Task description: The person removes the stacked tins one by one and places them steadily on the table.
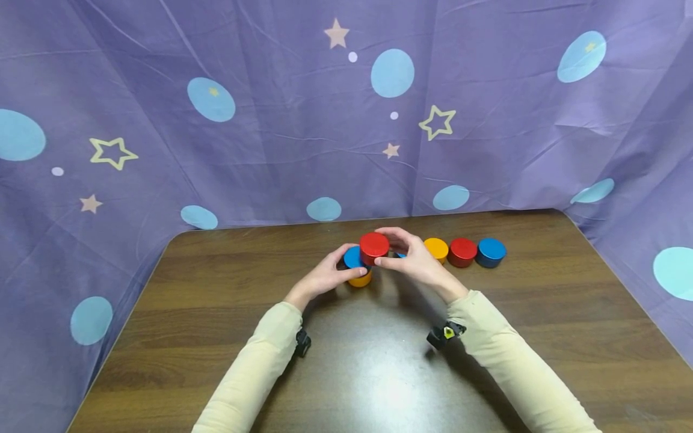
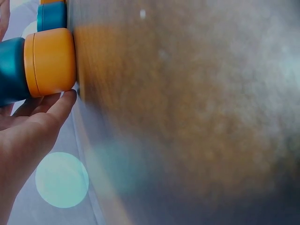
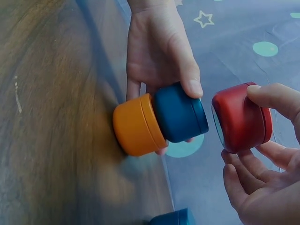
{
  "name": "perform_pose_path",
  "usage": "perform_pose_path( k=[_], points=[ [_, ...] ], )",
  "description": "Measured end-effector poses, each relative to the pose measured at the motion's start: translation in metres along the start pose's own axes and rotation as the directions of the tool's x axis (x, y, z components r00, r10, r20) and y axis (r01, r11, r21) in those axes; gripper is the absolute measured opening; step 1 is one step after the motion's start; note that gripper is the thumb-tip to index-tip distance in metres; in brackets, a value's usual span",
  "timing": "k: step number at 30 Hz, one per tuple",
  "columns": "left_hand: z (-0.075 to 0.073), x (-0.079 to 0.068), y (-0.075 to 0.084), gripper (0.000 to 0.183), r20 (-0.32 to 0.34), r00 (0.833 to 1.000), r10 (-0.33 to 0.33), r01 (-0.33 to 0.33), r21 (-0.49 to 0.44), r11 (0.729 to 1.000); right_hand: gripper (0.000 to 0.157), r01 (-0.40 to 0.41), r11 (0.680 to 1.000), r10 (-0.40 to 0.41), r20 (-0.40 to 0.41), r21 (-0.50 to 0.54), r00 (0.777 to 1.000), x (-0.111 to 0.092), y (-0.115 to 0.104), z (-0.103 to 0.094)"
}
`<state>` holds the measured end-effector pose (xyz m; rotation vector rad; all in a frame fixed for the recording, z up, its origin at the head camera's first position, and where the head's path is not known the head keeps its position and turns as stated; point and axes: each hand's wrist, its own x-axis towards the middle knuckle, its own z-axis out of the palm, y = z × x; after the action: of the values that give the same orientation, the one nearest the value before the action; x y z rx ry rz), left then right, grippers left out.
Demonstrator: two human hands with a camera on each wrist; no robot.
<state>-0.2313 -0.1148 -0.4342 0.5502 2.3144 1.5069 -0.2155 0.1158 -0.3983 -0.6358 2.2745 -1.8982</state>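
Head view: centre of frame, left hand (image 1: pixel 330 270) curled round a stack of two tins, thumb on the front of the upper blue tin (image 1: pixel 353 257), which sits on a lower orange tin (image 1: pixel 360 279). Right hand (image 1: pixel 415 260) grips a raised red tin (image 1: pixel 374 246) between thumb and fingers, just right of the stack's top. Right wrist view has the red tin right of centre, tilted, a narrow gap between it and the blue one; the blue appears set slightly off line on the orange. Left wrist view, upper left: a fingertip against the orange side. Right of centre in the head view, a row on the wooden table (image 1: pixel 346 373): a blue tin (image 1: pixel 400 255) mostly hidden by the right hand, then a yellow-orange tin (image 1: pixel 436 249), a red tin (image 1: pixel 462 252) and, at the end, another blue tin (image 1: pixel 491 253). Pale sleeves (image 1: pixel 503 337) enter from the bottom edge. Purple cloth (image 1: pixel 271 162) with stars and blue ovals fills the upper frame.
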Motion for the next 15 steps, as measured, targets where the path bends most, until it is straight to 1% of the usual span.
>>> perform_pose_path(
  k=[7,15],
  points=[
    [-0.001,0.000,0.001,0.060,0.005,0.999,-0.036,0.035,0.024,0.999,0.057,-0.029,1.000,0.029,-0.001,-0.010,1.000,-0.009,0.004,-0.010],
    [-0.001,-0.001,0.001,0.061,-0.004,1.000,-0.031,0.031,0.054,0.998,0.057,-0.071,0.997,0.070,-0.023,-0.040,0.997,-0.018,0.008,-0.022]
  ],
)
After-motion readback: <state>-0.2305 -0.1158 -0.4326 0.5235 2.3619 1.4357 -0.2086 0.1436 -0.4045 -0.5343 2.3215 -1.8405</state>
